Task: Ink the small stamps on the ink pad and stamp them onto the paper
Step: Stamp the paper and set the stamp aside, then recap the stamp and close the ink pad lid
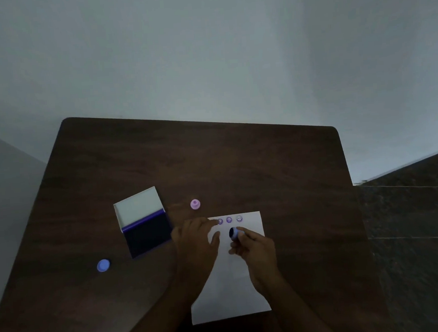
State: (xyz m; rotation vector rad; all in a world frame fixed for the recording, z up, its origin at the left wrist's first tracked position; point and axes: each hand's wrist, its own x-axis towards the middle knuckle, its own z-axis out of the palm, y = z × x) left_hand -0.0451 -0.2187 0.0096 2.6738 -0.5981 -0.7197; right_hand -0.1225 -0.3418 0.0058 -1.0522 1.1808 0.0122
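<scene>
Smearing is my worry: left of everything a blue stamp [103, 265] waits, then the open ink pad [148, 237]; my left hand [194, 236] presses flat-fingered on the paper [250, 224], my right hand [254, 246] pinches another stamp [235, 233], inked face tilted, which could slip beside fresh prints [229, 219]. Dark wooden table [238, 164], pale wall, dim room

In the lower middle lies white paper [234, 289] with three stamped faces [229, 219], a tilted blue stamp [235, 233] above it, pink stamp [195, 204] higher, open ink pad [145, 226] left.
</scene>
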